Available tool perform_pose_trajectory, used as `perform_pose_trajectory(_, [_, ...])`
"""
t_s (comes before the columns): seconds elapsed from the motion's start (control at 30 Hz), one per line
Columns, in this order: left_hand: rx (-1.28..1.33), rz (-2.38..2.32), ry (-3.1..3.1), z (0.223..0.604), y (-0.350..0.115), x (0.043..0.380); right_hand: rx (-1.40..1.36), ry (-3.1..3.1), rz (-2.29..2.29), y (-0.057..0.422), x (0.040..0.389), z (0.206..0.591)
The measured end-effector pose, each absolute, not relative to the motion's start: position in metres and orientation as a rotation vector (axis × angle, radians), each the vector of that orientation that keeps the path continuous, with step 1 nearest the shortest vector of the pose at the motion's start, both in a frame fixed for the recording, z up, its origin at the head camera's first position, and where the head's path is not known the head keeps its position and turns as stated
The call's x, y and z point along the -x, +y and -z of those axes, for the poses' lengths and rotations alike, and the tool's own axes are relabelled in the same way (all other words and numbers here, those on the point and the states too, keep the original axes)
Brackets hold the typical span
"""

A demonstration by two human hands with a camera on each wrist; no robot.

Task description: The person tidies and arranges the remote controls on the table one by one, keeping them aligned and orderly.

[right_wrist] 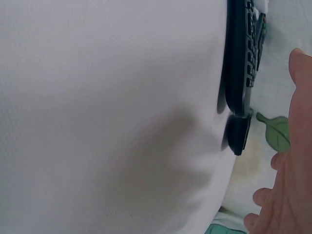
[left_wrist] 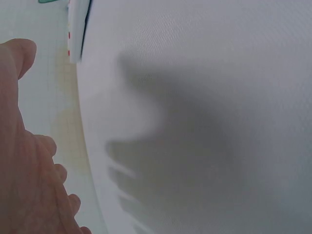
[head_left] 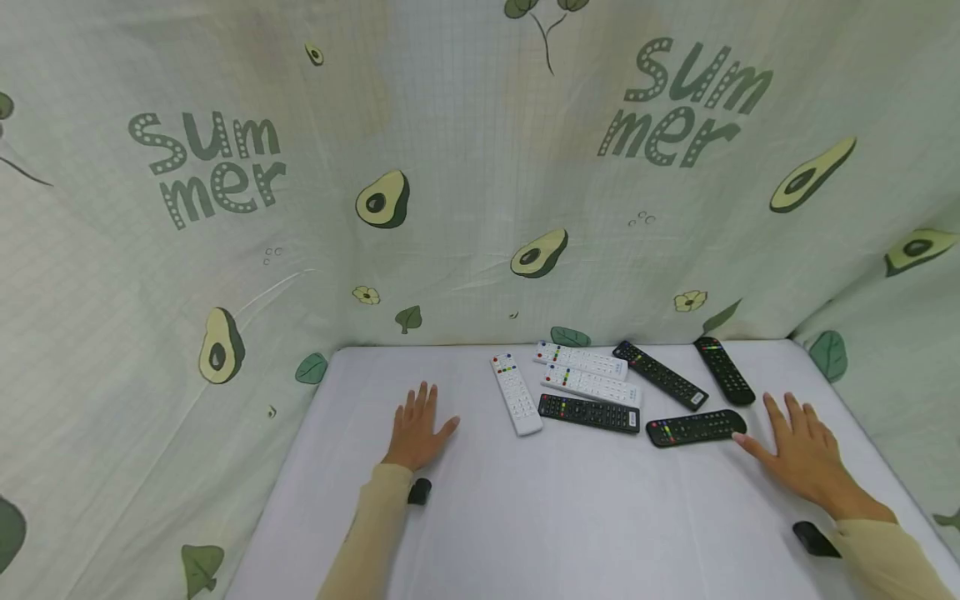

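Observation:
My left hand hovers over the left part of the white table with fingers spread, holding nothing; its shadow falls on the cloth in the left wrist view. Nearest to it lies a white remote control. My right hand, also spread and holding nothing, is at the right, its thumb tip by the end of a rounded black remote. Behind that are two more black remotes, one slanted and one near the back edge. Two white remotes lie above another black remote in the middle.
A white cloth covers the table. Behind and beside it hangs a pale curtain printed with avocados, leaves and lettering. Dark wrist cameras sit under both sleeves.

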State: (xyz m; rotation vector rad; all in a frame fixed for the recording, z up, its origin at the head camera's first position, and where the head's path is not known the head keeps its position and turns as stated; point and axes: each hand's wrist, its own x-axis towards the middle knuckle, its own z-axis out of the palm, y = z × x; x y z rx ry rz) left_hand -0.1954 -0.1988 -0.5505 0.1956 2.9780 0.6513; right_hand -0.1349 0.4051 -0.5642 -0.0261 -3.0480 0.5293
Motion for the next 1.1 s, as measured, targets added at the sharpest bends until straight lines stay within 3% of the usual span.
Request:
perform_pose_trajectory(0.6, [-0.206,-0.629,2.967,0.554,-0.185,0.207,-0.030,-2.992,-0.569,0.394,0.132,0.567])
perform_pose_trajectory(1.1, [-0.205,-0.709,2.921,0.541,-0.161,0.220,-0.149,-2.930,-0.583,0.327,0.132,0.548])
